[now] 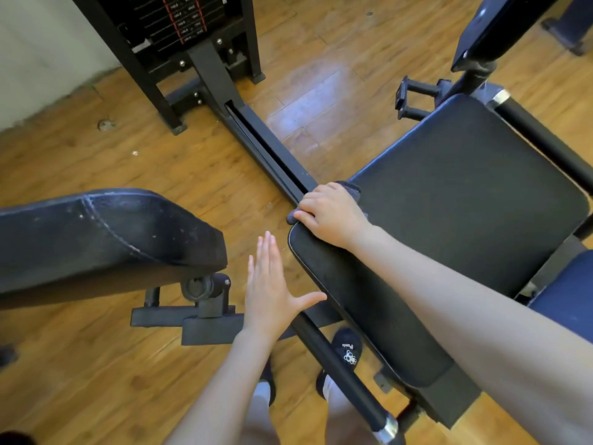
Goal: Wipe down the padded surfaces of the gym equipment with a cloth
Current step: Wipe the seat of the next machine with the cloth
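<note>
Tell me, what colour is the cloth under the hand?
Dark grey. The cloth peeks out beneath the right hand on the black seat pad, seen in the head view.

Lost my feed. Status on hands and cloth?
Right hand grips cloth on seat pad corner. Left hand open, empty. Nothing in the way.

Two hands in view: left hand (272, 285) and right hand (330, 215). One dark cloth (349, 191). Two black padded surfaces: seat pad (465, 200) on the right, second pad (96, 232) at near left. One weight stack (179, 19) far back. Two dark shoes (348, 350).
</note>
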A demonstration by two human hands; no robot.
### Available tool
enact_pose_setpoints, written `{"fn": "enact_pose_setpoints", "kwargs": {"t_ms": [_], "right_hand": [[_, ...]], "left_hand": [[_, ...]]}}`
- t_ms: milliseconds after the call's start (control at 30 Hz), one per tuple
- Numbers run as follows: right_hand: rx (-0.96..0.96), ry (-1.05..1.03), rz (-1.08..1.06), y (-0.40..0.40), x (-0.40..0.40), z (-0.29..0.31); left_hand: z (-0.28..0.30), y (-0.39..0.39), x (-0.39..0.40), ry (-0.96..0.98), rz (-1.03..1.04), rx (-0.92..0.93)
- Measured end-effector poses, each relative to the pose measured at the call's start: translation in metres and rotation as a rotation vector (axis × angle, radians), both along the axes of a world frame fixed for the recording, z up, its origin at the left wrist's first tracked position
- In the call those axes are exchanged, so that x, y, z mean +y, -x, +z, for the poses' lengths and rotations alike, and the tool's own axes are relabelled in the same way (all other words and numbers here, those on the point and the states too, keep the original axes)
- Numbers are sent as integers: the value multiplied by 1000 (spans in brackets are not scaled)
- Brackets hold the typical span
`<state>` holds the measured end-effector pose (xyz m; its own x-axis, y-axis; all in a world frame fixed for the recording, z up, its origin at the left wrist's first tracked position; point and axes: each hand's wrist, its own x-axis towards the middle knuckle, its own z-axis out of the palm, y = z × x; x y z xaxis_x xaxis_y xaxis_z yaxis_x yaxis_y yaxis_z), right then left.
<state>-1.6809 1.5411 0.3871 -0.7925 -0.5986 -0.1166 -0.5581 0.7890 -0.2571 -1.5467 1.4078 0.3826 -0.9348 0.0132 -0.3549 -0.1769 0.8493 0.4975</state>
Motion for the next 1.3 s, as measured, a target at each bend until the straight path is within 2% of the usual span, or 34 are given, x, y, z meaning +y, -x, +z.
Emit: {"fn": "enact_pose_setpoints", "kwargs": {"t_ms": [200,400,567,633,800,967,1133,1233,1300], "right_hand": [[46,125,82,-55,0,-6],[99,91,-13,-98,4,-3],[111,4,-39,-176,42,-5],[117,-5,-93,-183,47,-2],[88,-102,-386,-171,9,-1],[140,-77,-471,-203,30,-5],[163,-45,-603,-276,78,-3],[173,15,-676,-280,75,-3],[189,25,-644,-264,60,-3]], "left_hand": [[1,0,-2,-36,-29,19],[6,-7,-15,-32,-170,47],[7,-2,-26,-26,-240,97],[8,2,-25,-62,-258,125],[12,13,-3,-142,-235,239],[12,19,20,61,-392,265],[10,10,34,266,-503,170],[8,7,36,293,-506,169],[5,8,35,270,-499,183]]}}
